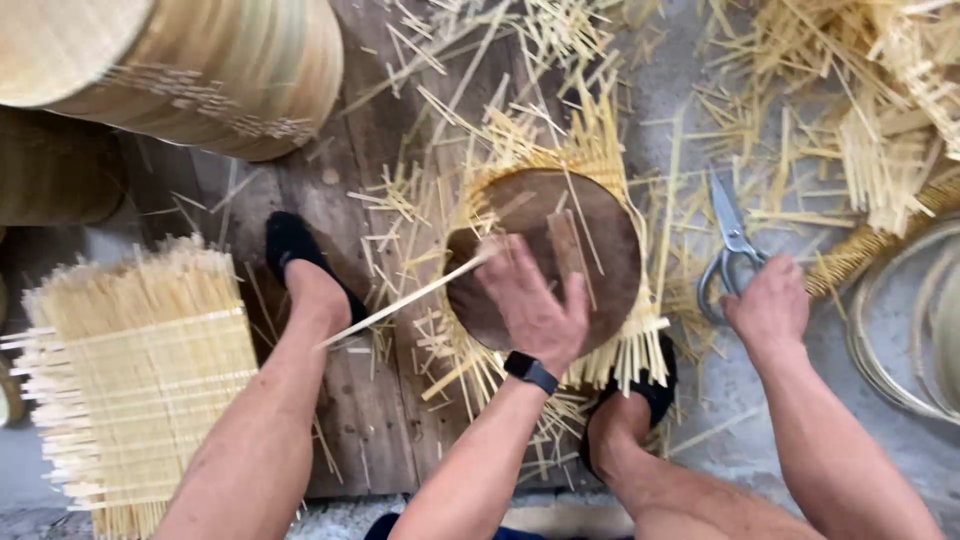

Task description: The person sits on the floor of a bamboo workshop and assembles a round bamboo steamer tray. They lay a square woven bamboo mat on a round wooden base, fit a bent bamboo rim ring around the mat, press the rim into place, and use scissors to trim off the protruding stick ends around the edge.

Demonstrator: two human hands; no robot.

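Bamboo strips, pale and thin, are woven into a mat that lies on the floor under a round dark wooden disc [560, 240], their ends sticking out all around its rim. The disc is pressed flat by the left hand [530, 305], fingers spread and open on the wood, a black wristband at the wrist; one long bamboo strip [405, 300] appears pinched under its thumb and slants away to the left. The right hand [768, 305] rests on the handles of steel scissors [728, 245] lying on the grey floor just right of the disc; whether the fingers have closed on them cannot be told. Steady downward pressure on the disc would likely keep the weave from shifting. A square woven bamboo mat [135, 385] lies at far left, stacked round bamboo frames [200, 70] at top left. No packages, labels or signs are visible.
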